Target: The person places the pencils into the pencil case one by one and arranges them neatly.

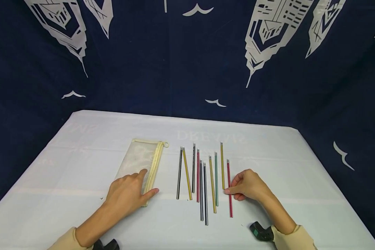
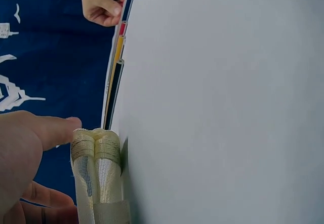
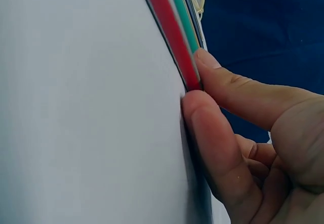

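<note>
On the left of the table lies a pale yellow mesh zip pouch (image 1: 140, 154), its zipper running along the right side. My left hand (image 1: 125, 191) rests on the pouch's near part, index finger and thumb stretched out. In the left wrist view, the pouch's end (image 2: 96, 168) stands just beside the thumb. At the right end of a spread of pencils, my right hand (image 1: 249, 185) pinches a red pencil (image 1: 228, 170) between thumb and fingers. The right wrist view shows the fingertips at the side of this red pencil (image 3: 169, 26), with a green pencil beyond it.
Several other pencils, black, yellow, red and green, lie roughly parallel between the hands, like this green pencil (image 1: 216, 177) and this black pencil (image 1: 179, 173). They rest on a white tablecloth (image 1: 81, 159). A dark blue printed curtain (image 1: 162, 69) hangs behind the table.
</note>
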Available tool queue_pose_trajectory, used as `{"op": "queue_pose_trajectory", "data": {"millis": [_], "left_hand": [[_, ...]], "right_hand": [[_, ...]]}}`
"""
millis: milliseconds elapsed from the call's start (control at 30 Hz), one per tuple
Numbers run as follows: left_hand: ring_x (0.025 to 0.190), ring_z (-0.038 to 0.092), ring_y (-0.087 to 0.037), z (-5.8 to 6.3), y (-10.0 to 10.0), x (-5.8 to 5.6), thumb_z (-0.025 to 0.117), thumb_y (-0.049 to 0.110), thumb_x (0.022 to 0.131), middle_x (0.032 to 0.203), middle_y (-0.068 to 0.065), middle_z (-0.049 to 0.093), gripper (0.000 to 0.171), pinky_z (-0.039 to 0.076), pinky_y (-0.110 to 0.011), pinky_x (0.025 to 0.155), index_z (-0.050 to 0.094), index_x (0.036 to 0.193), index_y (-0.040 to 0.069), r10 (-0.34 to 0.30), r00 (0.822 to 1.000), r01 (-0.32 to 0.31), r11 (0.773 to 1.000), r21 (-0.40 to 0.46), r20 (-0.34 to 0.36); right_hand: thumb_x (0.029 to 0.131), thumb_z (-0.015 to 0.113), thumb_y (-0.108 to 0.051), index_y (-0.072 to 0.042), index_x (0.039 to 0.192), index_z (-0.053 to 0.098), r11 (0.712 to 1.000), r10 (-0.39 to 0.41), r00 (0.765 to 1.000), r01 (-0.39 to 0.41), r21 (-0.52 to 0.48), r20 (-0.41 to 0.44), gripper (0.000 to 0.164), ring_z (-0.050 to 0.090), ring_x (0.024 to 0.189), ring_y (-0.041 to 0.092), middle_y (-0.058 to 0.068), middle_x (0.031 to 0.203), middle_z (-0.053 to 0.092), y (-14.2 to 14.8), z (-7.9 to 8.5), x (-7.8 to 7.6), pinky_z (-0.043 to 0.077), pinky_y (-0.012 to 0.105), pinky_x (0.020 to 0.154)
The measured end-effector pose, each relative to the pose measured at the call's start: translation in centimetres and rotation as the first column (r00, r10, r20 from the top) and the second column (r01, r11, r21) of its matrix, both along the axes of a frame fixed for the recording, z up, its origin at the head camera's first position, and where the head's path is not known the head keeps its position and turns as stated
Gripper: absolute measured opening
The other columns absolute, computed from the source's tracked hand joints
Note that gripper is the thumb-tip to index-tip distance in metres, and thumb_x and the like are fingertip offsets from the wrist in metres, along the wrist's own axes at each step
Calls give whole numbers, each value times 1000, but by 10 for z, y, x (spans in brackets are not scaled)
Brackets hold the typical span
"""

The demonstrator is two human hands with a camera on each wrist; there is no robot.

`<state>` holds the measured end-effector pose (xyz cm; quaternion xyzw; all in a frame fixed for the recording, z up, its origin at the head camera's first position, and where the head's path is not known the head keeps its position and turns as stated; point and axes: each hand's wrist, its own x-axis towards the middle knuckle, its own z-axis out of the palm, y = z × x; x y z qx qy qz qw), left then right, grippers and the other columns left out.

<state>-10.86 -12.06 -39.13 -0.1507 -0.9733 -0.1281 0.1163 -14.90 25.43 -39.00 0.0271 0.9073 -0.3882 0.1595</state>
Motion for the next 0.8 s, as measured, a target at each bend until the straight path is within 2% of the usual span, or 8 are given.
{"op": "queue_pose_trajectory", "data": {"millis": [167, 300, 367, 467, 567, 800], "left_hand": [[66, 64, -29, -1, 0, 1, 79, 36, 79, 81, -11, 67, 56, 50, -43, 55, 62, 114, -3, -10, 1000, 10, 1000, 21, 8], [53, 55, -23, 0, 2, 1, 74, 22, 79, 65, -6, 57, 26, 43, -38, 44, 61, 90, 2, -4, 999, 1, 998, 56, 45], [49, 48, -19, 1, 2, 1, 71, 17, 80, 58, -2, 49, 19, 38, -34, 42, 56, 78, 7, -2, 998, -2, 997, 74, 60], [46, 42, -16, 1, 3, 2, 68, 11, 80, 54, 2, 42, 22, 35, -32, 40, 50, 67, 11, -14, 998, 8, 996, 94, 56], [46, 38, -13, 1, 3, 2, 64, 4, 79, 51, 3, 38, 30, 33, -30, 40, 43, 60, 14, -31, 999, 29, 994, 107, 20], [47, 33, -11, 0, 2, 0, 60, -5, 75, 49, 5, 34, 34, 31, -27, 39, 39, 56, 15, -45, 998, 50, 990, 135, -41]], "right_hand": [[71, 88, -17, 0, 75, 65, 999, 28, 999, -28, -42, 18, 29, 61, 50, 13, 6, 59, 63, 2, 1, 1, 55, 31, 51], [74, 85, -14, 1, 76, 65, 996, 56, 998, -55, -75, 16, 25, 62, 52, 13, 6, 59, 63, 3, 1, 2, 55, 32, 52], [75, 84, -11, 2, 77, 65, 994, 61, 998, -60, -87, 17, 23, 63, 52, 14, 6, 59, 63, 3, 1, 2, 55, 32, 52], [76, 82, -8, 2, 77, 65, 994, 58, 998, -56, -96, 17, 20, 63, 52, 14, 6, 59, 64, 3, 1, 3, 55, 31, 51], [77, 80, -6, 2, 77, 64, 994, 45, 999, -42, -103, 22, 18, 63, 51, 15, 7, 59, 64, 2, 1, 2, 55, 32, 51], [78, 79, -5, 3, 78, 63, 991, 31, 999, -27, -131, 28, 18, 63, 52, 14, 6, 61, 63, 6, 0, 2, 55, 30, 51]]}}
